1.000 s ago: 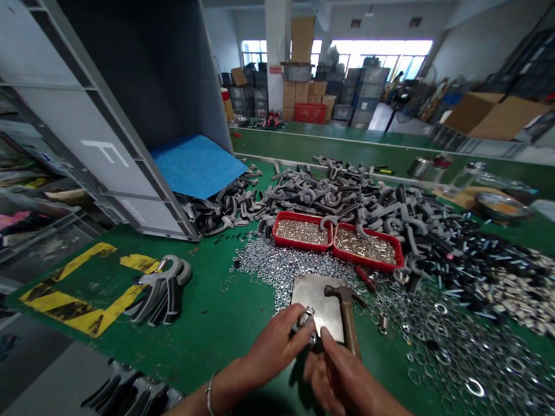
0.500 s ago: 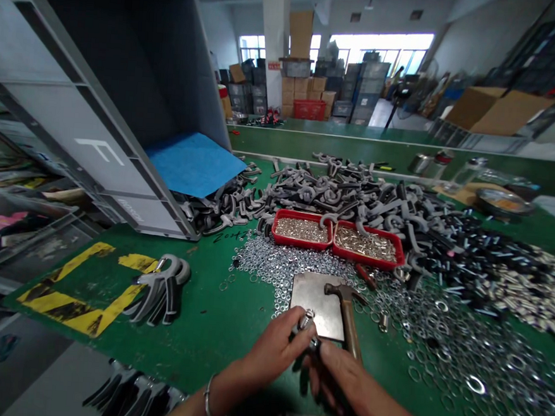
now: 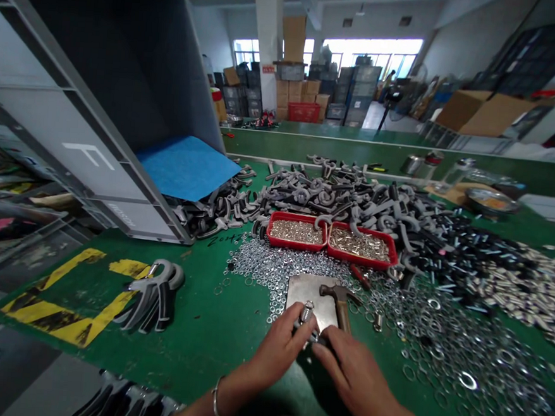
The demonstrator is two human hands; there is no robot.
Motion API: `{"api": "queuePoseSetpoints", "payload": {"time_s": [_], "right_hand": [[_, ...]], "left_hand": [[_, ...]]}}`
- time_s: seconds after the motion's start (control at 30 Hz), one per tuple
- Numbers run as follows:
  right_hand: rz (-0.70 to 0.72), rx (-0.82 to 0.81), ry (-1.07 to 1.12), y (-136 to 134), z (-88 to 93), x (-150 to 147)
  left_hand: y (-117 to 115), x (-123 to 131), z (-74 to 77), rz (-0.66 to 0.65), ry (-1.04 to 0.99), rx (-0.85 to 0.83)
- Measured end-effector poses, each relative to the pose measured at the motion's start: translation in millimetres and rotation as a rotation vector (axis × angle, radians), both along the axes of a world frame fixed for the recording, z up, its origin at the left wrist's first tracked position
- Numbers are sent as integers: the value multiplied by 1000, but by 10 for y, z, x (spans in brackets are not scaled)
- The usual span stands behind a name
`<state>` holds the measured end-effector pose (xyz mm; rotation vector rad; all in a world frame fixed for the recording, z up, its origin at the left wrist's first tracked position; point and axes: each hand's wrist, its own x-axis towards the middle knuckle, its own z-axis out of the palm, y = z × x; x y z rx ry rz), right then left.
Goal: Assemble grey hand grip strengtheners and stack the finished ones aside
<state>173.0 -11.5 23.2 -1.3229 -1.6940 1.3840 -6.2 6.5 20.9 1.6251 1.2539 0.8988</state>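
My left hand (image 3: pixel 275 344) is closed around a sprung metal-and-grey part, with its bright coil spring (image 3: pixel 307 313) standing up beyond the fingertips. My right hand (image 3: pixel 354 368) meets the same part from the other side, thumb and fingers bent round its lower end; the fingers hide most of it. Just beyond both hands lies a flat steel plate (image 3: pixel 300 291). A claw hammer (image 3: pixel 342 311) rests on its right edge, the handle's lower end hidden by my right hand.
Two red trays (image 3: pixel 298 246) of small metal parts stand behind loose rings (image 3: pixel 437 365). A heap of grey-and-black handles (image 3: pixel 345 194) lies farther back. Assembled handled pieces (image 3: pixel 154 297) sit beside a yellow-black taped square (image 3: pixel 51 319). A large grey crate (image 3: pixel 118 178) rises at left.
My right hand has turned, its back now facing up and its fingers drawn together at the part. The spring shows more upright in my left hand. The view has shifted slightly.
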Motion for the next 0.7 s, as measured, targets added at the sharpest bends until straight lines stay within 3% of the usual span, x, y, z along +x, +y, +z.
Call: {"api": "queuePoseSetpoints", "payload": {"time_s": [0.1,0.13,0.2,0.27,0.3,0.37,0.47,0.53,0.57,0.7], "right_hand": [[174,-491,239,-12,-2,-15],[205,-556,256,-14,4,-16],[145,-386,150,-5,26,-10],[-7,-95,33,12,42,-9],[-53,-43,32,16,42,-15],[-70,-126,129,8,22,-41],[35,-447,360,-24,-20,-68],[84,-515,382,-27,-23,-51],[85,-456,323,-21,-16,-35],[-66,66,-52,-2,-12,-4]], "left_hand": [[9,25,43,-83,-50,141],[14,29,52,-120,-43,192],[28,43,48,-133,-21,231],[45,74,21,-45,-14,191],[51,92,8,11,-13,174],[57,119,-5,60,4,195],[54,117,4,-54,50,337],[52,102,5,-115,60,359],[51,98,-1,-108,54,335],[38,121,-52,41,13,169]]}}
